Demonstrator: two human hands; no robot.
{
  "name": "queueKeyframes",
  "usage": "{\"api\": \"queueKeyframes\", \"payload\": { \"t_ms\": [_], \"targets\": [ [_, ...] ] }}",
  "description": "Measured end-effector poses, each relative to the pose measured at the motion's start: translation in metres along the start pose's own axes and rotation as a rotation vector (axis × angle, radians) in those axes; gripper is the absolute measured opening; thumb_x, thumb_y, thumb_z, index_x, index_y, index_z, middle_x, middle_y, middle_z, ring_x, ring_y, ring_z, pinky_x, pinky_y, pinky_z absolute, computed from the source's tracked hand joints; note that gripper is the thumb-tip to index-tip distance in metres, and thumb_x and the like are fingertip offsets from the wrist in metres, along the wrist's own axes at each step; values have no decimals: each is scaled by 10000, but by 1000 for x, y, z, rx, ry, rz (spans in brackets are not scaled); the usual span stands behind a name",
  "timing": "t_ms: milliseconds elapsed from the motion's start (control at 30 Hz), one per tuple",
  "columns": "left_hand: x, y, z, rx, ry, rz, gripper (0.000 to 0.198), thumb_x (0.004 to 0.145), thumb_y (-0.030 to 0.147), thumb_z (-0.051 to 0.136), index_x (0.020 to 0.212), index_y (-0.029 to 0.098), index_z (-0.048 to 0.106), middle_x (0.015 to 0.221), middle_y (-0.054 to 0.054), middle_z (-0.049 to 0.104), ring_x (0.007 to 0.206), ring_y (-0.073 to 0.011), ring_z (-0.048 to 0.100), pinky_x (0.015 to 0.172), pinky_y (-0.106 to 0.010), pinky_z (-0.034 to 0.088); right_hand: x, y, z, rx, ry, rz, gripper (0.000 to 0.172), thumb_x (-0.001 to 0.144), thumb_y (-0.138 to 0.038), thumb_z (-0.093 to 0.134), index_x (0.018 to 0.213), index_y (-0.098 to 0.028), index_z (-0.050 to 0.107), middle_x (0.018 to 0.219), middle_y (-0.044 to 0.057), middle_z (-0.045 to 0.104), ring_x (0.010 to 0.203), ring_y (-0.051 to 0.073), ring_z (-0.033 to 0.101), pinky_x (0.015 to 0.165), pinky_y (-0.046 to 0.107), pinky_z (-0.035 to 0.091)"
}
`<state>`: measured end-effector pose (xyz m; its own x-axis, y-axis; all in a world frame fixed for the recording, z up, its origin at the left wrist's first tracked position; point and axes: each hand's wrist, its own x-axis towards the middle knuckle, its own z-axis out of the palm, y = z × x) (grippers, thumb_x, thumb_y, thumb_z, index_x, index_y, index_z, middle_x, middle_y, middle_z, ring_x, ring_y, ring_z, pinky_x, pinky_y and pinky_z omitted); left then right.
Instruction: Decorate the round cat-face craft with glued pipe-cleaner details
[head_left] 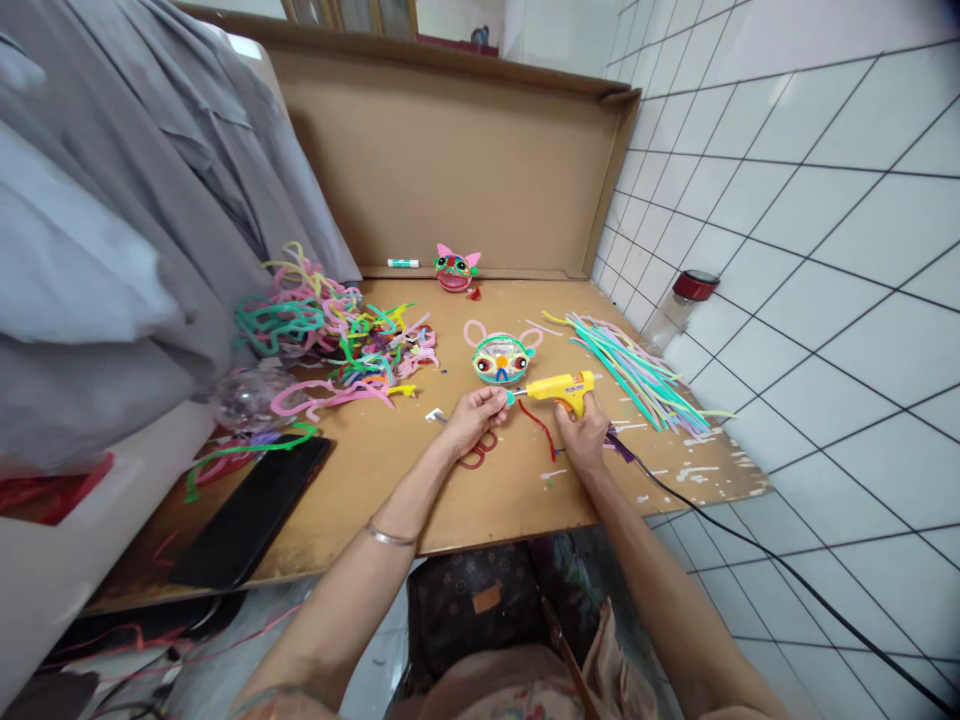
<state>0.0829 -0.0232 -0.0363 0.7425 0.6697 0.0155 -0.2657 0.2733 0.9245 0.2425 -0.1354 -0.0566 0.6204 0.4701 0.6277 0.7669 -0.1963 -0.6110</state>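
My right hand (583, 430) is wrapped round the handle of a yellow glue gun (561, 390), its nozzle aimed left. Pinched in the fingertips of my left hand (478, 415) is a small teal-green piece (511, 398), right at the nozzle tip. Just behind them sits a face made of pipe cleaners (501, 362), with pink loop ears, round eyes and an orange nose. Below the gun lies a red pipe cleaner (541, 428). Scissors with red handles (477, 455) rest partly hidden under my left hand.
Tangled pipe cleaners (300, 310) are heaped at left, straight ones (637, 375) at right. A finished-looking pink-eared face (454, 268) and a marker (403, 263) stand at the back. A black phone (251, 515), a red-lidded jar (675, 305) and the gun's cord (720, 525) are near the edges.
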Motion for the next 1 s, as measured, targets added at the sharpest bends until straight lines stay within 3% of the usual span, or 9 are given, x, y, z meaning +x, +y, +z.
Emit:
{"api": "queueKeyframes", "payload": {
  "t_ms": [1000],
  "targets": [
    [2, -3, -2, 60, 28, 27, 416, 590, 502, 794, 677, 143, 602, 615, 25, 537, 505, -43, 447, 483, -171, 353, -1, 1, -1, -14, 51, -12, 119, 762, -343, 507, 751, -231, 471, 694, -1, 525, 631, 165, 489, 633, 287, 426]
  ]
}}
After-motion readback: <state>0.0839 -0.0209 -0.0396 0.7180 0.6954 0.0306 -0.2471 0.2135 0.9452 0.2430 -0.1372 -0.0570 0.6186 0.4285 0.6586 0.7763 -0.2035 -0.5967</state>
